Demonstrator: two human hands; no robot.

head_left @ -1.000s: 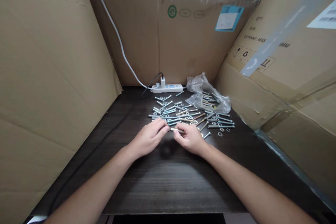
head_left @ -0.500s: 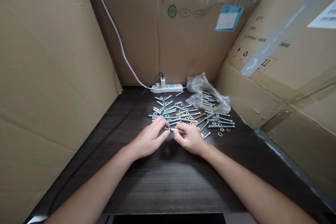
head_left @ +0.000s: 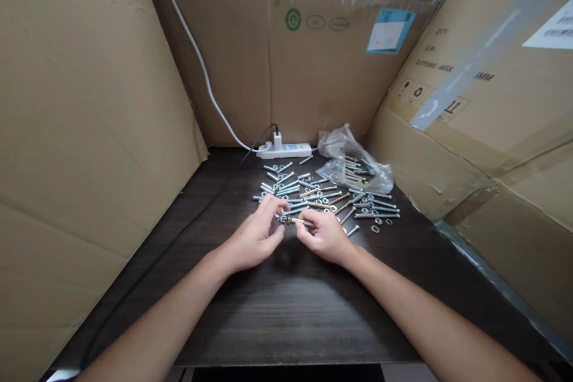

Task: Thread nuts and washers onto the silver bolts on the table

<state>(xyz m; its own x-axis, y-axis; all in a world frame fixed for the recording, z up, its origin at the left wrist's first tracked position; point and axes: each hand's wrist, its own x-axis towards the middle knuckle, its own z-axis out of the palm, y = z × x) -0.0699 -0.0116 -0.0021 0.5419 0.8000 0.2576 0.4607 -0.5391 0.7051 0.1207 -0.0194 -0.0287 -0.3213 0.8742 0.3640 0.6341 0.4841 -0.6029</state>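
My right hand (head_left: pixel 326 235) pinches a brassy bolt (head_left: pixel 299 222) between thumb and fingers, holding it level just above the dark table. A nut (head_left: pixel 287 220) sits near the bolt's left end, with what looks like a small ring beyond it. My left hand (head_left: pixel 258 233) is around that end with thumb and fingertips apart, gripping nothing that I can see. Close behind both hands lie many loose silver and brassy bolts (head_left: pixel 286 190), with nuts and washers (head_left: pixel 375 229) scattered among them.
A clear plastic bag (head_left: pixel 380 178) with more bolts lies at the back right. Behind the bolts is a white power strip (head_left: pixel 290 150) with a plugged-in black cable (head_left: pixel 179 235) running down the left. Cardboard boxes (head_left: pixel 233 71) wall the table on three sides.
My left thumb and fingers have spread apart, letting go of the bolt's nut end and showing more of the nut. My right hand keeps its hold with hardly any movement.
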